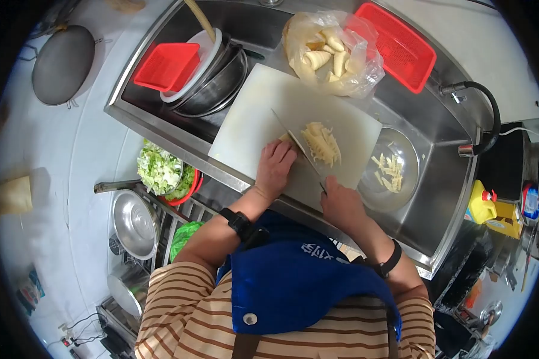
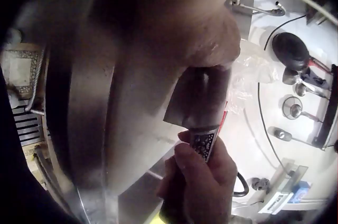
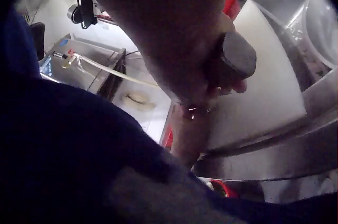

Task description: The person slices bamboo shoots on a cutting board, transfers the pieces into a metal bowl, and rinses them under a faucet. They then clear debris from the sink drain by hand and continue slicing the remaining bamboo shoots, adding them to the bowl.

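Note:
On the white cutting board [image 1: 245,113], my left hand [image 1: 274,167] holds down a pale piece of bamboo shoot [image 1: 286,138], mostly hidden under the fingers. My right hand [image 1: 342,203] grips a kitchen knife [image 1: 294,139] by its handle, the blade right beside the left fingertips. The left wrist view shows the broad blade [image 2: 198,97] and patterned handle [image 2: 203,143]. In the right wrist view the handle's dark butt [image 3: 238,57] sticks out of the fist. Sliced bamboo shoot [image 1: 321,143] lies in a heap right of the blade.
The board spans the steel sink [image 1: 449,179]. A metal bowl [image 1: 380,200] with cut strips [image 1: 391,173] stands at its right. Behind are a plastic bag [image 1: 368,75] of peeled shoots and a red basket [image 1: 401,45]. Stacked bowls [image 1: 233,78] stand left; chopped greens [image 1: 160,169] sit below.

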`<action>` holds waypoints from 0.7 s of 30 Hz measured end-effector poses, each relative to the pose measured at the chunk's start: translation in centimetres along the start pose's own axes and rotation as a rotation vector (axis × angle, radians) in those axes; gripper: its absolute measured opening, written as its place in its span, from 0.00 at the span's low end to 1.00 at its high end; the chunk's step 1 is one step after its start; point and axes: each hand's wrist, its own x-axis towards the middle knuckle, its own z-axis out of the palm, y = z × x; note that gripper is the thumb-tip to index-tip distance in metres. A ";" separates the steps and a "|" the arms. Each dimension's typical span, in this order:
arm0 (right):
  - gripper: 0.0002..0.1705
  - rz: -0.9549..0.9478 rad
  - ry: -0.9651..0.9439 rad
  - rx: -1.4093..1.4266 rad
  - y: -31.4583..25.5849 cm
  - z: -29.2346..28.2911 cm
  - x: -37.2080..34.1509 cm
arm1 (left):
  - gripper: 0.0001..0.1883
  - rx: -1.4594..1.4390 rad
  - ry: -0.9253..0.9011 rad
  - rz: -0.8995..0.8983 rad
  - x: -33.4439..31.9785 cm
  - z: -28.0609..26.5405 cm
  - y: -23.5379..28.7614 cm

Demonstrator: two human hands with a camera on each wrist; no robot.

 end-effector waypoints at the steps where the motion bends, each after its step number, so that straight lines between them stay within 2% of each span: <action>1: 0.10 0.016 -0.018 0.011 -0.2 -0.3 0.1 | 0.14 -0.002 -0.007 0.000 0.0 0.1 -0.2; 8: 0.10 -0.059 0.057 -0.071 0.6 0.8 0.7 | 0.14 -0.007 0.002 -0.009 0.4 -0.4 0.3; 11: 0.09 -0.034 0.022 -0.041 0.2 0.1 0.8 | 0.13 -0.024 -0.002 -0.017 0.0 -0.2 0.0; 13: 0.12 0.019 0.034 0.061 0.0 -0.3 0.4 | 0.12 -0.019 0.013 -0.021 0.1 -0.1 0.2; 21: 0.14 0.033 -0.004 0.063 0.1 -0.1 1.0 | 0.12 -0.012 0.008 -0.014 0.0 -0.3 0.1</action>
